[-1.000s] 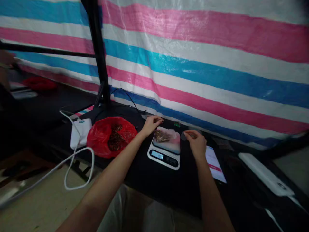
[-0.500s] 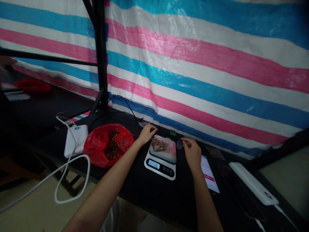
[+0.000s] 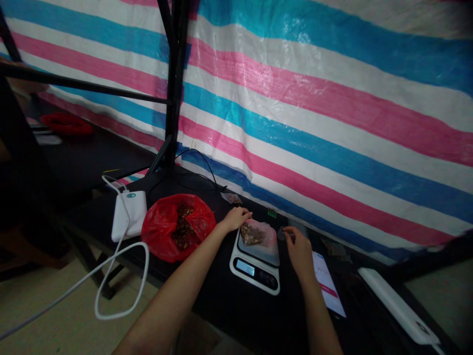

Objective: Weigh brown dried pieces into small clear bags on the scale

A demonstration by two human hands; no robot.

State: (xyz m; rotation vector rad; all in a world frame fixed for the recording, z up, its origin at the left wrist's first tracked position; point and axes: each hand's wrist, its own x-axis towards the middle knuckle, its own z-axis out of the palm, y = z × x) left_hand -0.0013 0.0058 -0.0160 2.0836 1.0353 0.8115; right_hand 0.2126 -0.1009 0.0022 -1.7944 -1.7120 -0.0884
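Note:
A white digital scale [image 3: 254, 268] with a lit display stands on the black table [image 3: 229, 305]. On its platform lies a small clear bag [image 3: 254, 234] of brown pieces. My left hand [image 3: 236, 218] is curled at the bag's far left corner, fingers closed on its edge. My right hand [image 3: 299, 249] lies just right of the scale, its fingertips at a small clear object [image 3: 282, 231]; whether it grips it is unclear. An open red plastic bag [image 3: 173, 229] holding more brown pieces sits left of the scale.
A white power bank [image 3: 129, 214] with a looping white cable [image 3: 121, 276] lies at the table's left end. A printed card [image 3: 327, 283] and a long white device [image 3: 397, 305] lie to the right. A black stand pole [image 3: 173, 88] rises behind, before a striped tarp [image 3: 314, 108].
The view has shifted, so everything sits a little lower and further right in the picture. Both hands stay at the scale, the left at the bag's corner, the right beside the platform.

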